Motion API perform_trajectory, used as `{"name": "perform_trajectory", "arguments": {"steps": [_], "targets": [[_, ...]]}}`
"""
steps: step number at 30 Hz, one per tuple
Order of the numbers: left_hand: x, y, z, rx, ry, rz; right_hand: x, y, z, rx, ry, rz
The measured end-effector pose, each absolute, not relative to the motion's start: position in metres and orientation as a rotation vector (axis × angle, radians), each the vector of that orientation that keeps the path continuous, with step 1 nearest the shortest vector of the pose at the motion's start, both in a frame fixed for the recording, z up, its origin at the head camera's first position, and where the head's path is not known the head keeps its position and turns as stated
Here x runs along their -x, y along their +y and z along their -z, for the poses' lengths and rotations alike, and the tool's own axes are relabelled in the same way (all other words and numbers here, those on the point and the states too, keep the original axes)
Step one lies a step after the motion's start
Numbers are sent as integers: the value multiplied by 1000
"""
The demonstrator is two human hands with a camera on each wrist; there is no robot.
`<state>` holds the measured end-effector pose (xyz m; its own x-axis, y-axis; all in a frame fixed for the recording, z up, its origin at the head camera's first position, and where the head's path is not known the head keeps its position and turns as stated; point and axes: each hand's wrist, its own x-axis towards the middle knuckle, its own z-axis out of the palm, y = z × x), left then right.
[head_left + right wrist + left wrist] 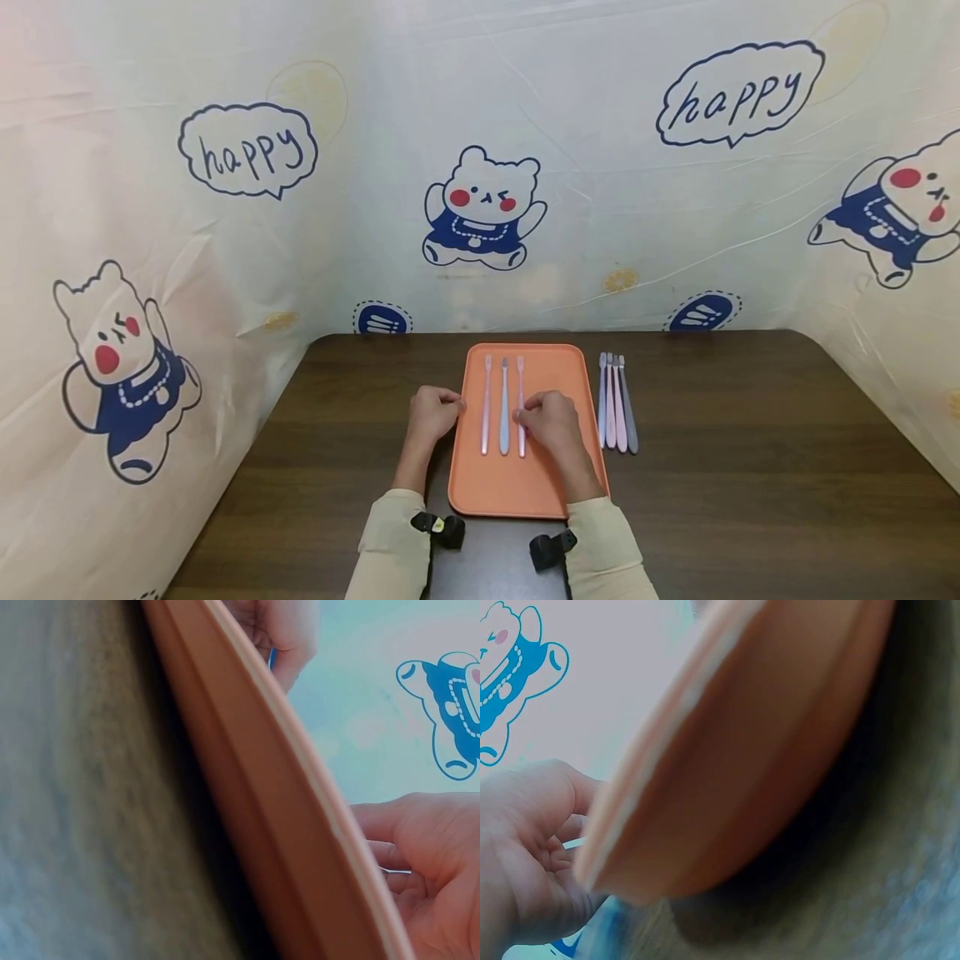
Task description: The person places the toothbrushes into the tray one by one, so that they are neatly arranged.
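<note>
An orange tray point(517, 498) lies on the table, with three toothbrushes side by side on it, heads pointing away. The left one point(486, 408) is pink, the middle one point(504, 408) light blue, the right one point(521, 379) pink. My right hand point(557, 425) reaches over the tray's right side and pinches the right pink toothbrush between thumb and fingers. At the tray's left rim my left hand point(433, 414) has its fingers curled, thumb and forefinger tips on the edge. Both wrist views show mostly the tray's outer side, which hides the fingertips.
Several more toothbrushes point(617, 408), in purple, pink and grey-blue, lie together just right of the tray. The dark wooden table point(750, 450) extends to both sides. A printed curtain point(600, 208) hangs along the table's far edge and sides.
</note>
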<state>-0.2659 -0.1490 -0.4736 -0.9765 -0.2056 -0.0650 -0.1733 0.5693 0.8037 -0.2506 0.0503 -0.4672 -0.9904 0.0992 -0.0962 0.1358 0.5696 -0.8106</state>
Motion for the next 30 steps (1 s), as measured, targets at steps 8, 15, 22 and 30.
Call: {"name": "perform_trajectory", "arguments": {"steps": [8,15,22,30], "targets": [[265,-149,474,-332,-2748,1409,249,52,467,-197,2733,1437],[265,-148,472,-336,-2747,1411,249,52,466,-197,2722,1449],[265,-147,473,-336,-2744,1406,250,55,467,-168,2734,1456],[265,-148,472,-341,-2741,1402,252,60,464,-108,2845,1422]]}}
